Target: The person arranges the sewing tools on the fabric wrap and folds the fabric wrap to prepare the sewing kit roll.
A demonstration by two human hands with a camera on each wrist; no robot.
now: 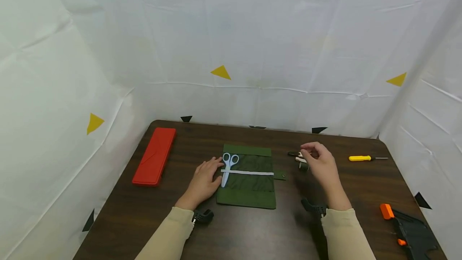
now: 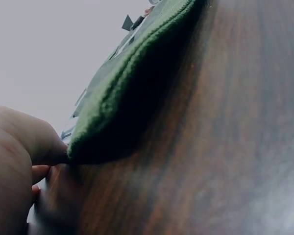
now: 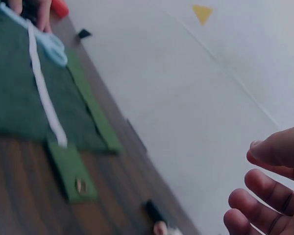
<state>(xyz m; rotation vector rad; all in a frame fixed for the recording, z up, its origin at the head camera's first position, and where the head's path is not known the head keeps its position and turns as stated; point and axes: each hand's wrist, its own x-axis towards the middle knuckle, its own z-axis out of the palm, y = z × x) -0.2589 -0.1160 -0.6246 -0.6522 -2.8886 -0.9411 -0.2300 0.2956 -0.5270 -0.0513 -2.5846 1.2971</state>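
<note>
A green fabric roll-up pouch [image 1: 249,200] lies unrolled on the table. Light-blue scissors [image 1: 229,166] lie along its left side, tucked under a white elastic strap [image 1: 252,173]. My left hand [image 1: 204,179] rests at the pouch's left edge, fingers extended; in the left wrist view, the thumb [image 2: 39,139] touches the corner. Right of the pouch, my right hand [image 1: 319,165] hovers over a small group of items, including a black-ended piece [image 1: 293,153] and a dark green round piece [image 1: 303,166]. Its fingers are loosely bent around nothing visible, and the hand partly hides the group.
A red case [image 1: 154,156] lies on the left of the brown table [image 1: 249,236]. A yellow-handled screwdriver [image 1: 360,158] lies at the right, with a black and orange tool [image 1: 411,230] near the right front edge. White sheeting [image 1: 260,31] surrounds the back and sides.
</note>
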